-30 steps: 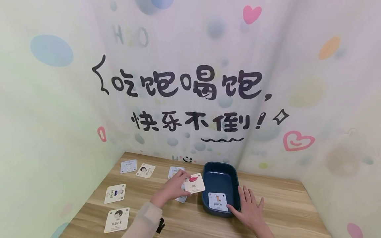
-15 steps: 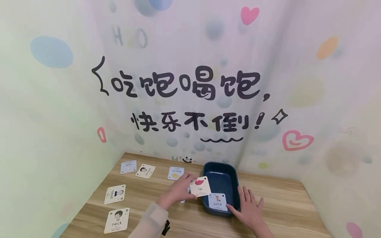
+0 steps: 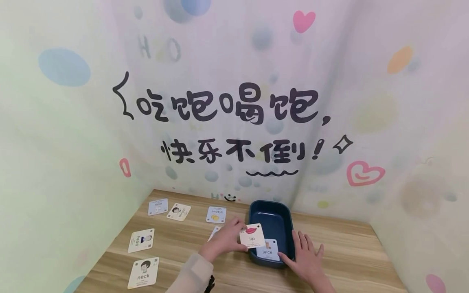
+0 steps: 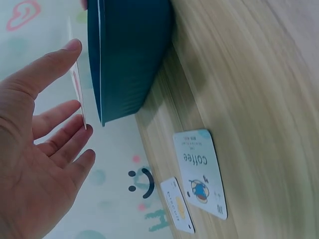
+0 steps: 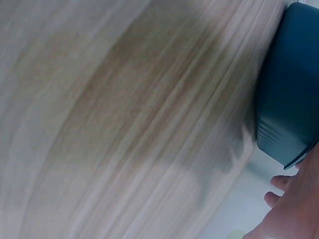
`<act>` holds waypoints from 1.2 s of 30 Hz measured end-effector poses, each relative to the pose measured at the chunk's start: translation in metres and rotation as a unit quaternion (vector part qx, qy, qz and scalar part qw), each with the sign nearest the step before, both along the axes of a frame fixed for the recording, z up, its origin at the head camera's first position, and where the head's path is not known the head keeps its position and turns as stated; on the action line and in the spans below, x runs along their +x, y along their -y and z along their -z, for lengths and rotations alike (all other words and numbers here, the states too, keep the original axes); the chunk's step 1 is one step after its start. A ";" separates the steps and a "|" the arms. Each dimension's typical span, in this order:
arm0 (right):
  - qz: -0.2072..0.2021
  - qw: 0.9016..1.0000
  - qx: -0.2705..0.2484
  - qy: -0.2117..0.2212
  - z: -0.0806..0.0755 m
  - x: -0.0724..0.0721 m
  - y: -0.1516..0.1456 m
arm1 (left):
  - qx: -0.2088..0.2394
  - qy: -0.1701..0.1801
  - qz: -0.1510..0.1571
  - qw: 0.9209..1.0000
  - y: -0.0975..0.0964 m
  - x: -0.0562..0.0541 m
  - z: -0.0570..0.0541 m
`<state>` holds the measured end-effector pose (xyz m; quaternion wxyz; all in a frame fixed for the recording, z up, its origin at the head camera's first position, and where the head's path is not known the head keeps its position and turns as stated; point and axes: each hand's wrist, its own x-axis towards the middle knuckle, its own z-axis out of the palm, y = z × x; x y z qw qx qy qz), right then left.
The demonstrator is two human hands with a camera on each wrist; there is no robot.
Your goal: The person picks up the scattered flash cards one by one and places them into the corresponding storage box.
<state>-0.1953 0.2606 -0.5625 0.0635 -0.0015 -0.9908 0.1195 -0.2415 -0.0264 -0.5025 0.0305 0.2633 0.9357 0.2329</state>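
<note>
My left hand [image 3: 226, 239] pinches a white card [image 3: 252, 236] marked "lip", with red lips on it, by its left edge. In the head view the card overlaps the left rim of a dark blue box [image 3: 265, 206]. From the left wrist view, it appears nearly edge-on between thumb and fingers, beside the box wall [image 4: 130, 59]. Inside the box lies a light blue "juice" card [image 3: 270, 253], partly covered by the lip card. My right hand [image 3: 307, 256] holds the box's right side, thumb over the rim and fingers along the outside.
On the wooden table [image 3: 344, 248], blue "biscuit" [image 3: 216, 214] and "coffee" [image 4: 200, 172] cards lie left of the box. Farther left are "milk" [image 3: 158, 206], "throat" [image 3: 179, 212], "head" [image 3: 141, 240] and "neck" [image 3: 143, 272] cards. A printed curtain [image 3: 234, 61] stands behind.
My left hand has carried the lip card rightward and slightly nearer, from beside the box to over its left rim. The biscuit card has come into full view. My right hand stays put.
</note>
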 end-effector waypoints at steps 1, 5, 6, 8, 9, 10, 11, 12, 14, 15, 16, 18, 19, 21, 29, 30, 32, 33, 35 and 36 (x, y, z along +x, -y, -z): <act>0.000 1.000 0.000 0.000 0.000 0.000 0.000 | -0.003 0.000 0.002 1.000 -0.002 0.000 0.000; 0.001 1.000 -0.003 -0.003 0.000 0.000 0.000 | -0.010 -0.001 0.010 1.000 -0.009 0.002 0.003; 0.001 1.000 -0.004 -0.003 0.000 0.000 -0.001 | -0.013 -0.003 0.011 1.000 -0.011 0.002 0.003; 0.001 1.000 -0.004 -0.003 0.000 0.000 -0.001 | -0.019 -0.008 0.016 1.000 -0.014 0.003 0.004; 0.001 1.000 -0.003 -0.003 0.000 0.000 0.000 | -0.022 -0.010 0.017 1.000 -0.016 0.003 0.005; 0.000 1.000 -0.003 -0.002 -0.001 0.000 0.000 | -0.025 -0.013 0.019 0.999 -0.017 0.003 0.006; 0.000 1.000 -0.001 -0.001 -0.001 0.000 0.000 | -0.028 -0.014 0.019 0.999 -0.019 0.004 0.007; 0.000 1.000 -0.001 -0.001 -0.001 0.000 0.000 | -0.030 -0.014 0.020 0.999 -0.021 0.004 0.007; 0.000 1.000 0.001 0.002 -0.001 0.000 0.000 | -0.035 -0.016 0.021 0.999 -0.024 0.005 0.009; 0.000 1.000 0.002 0.003 -0.001 0.000 0.000 | -0.037 -0.020 0.023 0.999 -0.026 0.006 0.009; 0.000 1.000 0.001 0.003 -0.002 0.000 0.000 | -0.039 -0.023 0.024 0.999 -0.027 0.006 0.010; 0.000 1.000 0.000 0.004 -0.002 0.000 0.000 | -0.043 -0.027 0.028 0.998 -0.029 0.007 0.011; 0.000 1.000 -0.001 0.005 -0.001 0.000 0.000 | -0.046 -0.030 0.029 0.998 -0.030 0.008 0.011; 0.000 1.000 -0.004 0.005 0.000 -0.001 -0.001 | -0.048 -0.029 0.030 0.998 -0.031 0.009 0.012; -0.004 1.000 -0.010 -0.002 0.003 0.000 -0.001 | 0.002 0.023 0.007 1.000 -0.021 0.013 0.015; -0.004 1.000 -0.011 -0.004 0.003 0.000 -0.001 | 0.004 0.026 0.005 1.000 -0.018 0.013 0.014; -0.002 1.000 -0.013 0.000 0.003 0.001 -0.001 | 0.007 0.023 0.000 1.000 -0.012 0.014 0.014; -0.002 1.000 -0.013 0.001 0.002 0.001 -0.001 | 0.008 0.021 -0.002 1.000 -0.009 0.014 0.014; -0.003 1.000 -0.015 0.002 0.001 0.000 0.000 | 0.009 0.008 -0.005 1.000 -0.001 0.015 0.014; -0.003 1.000 -0.016 0.002 0.001 0.000 -0.001 | 0.011 0.002 -0.006 1.000 0.003 0.015 0.014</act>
